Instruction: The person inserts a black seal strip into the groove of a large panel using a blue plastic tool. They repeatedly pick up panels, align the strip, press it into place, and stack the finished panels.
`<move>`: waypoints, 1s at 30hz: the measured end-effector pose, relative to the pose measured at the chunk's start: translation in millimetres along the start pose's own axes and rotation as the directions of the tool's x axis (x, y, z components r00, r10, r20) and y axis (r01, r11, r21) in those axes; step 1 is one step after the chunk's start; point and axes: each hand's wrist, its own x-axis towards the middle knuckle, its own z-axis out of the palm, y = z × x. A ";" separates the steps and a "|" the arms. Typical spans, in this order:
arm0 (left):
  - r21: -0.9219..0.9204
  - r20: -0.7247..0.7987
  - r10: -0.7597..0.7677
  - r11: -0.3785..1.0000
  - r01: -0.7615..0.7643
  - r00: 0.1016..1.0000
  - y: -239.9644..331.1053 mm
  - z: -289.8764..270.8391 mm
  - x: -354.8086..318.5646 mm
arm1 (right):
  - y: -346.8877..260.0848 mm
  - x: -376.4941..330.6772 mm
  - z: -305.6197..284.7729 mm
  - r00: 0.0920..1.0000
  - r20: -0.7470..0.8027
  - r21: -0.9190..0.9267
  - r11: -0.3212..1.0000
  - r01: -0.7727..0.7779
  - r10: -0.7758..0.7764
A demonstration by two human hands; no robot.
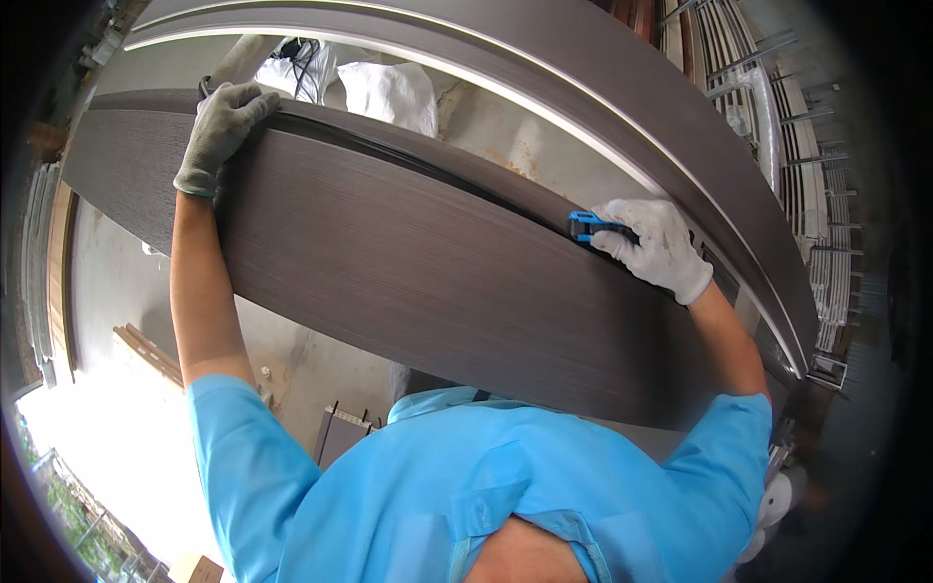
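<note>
A long dark wood-grain panel (389,262) runs across the middle of the view from about 10 o'clock down to 4 o'clock, held up in front of a person in a blue shirt (466,486). The step in hand looks like trimming or scraping along the panel's upper edge (a dark strip stands out along that edge). The left hand (222,131), in a grey glove, reaches to about 10 o'clock with the arm nearly straight, its fingers curled over the top edge and closed on it, steadying the panel. The right hand (656,248), in a white glove, sits at about 3 o'clock with the elbow bent, wrapped tight around a small blue edge tool (583,225) whose tip rests on the edge. Judging from this, the next move calls for a steady slide of the tool along the edge while the left grip stays firm. Behind, a second dark curved frame (603,107) arches overhead, with white sacks (389,92) at 12 o'clock on the concrete floor (292,360).
</note>
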 end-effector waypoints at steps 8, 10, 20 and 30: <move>-0.005 0.005 -0.009 1.000 0.009 1.000 11.3 -2.9 -6.3 | -27.4 109.1 41.1 0.973 -0.016 -0.084 0.970 0.227 -0.229; -0.006 -0.014 0.002 1.000 -0.002 1.000 12.2 -1.9 -7.9 | -41.7 140.0 50.3 0.954 -0.038 -0.091 0.952 0.293 -0.297; -0.067 -0.002 0.070 0.995 -0.070 0.998 -2.8 -5.7 -4.2 | -87.3 235.0 72.7 0.951 0.050 -0.139 0.941 0.309 -0.305; -0.065 0.017 0.019 0.998 -0.018 1.000 -7.7 -5.8 -2.1 | -4.2 -23.8 -12.6 0.989 0.049 -0.012 0.991 -0.137 0.137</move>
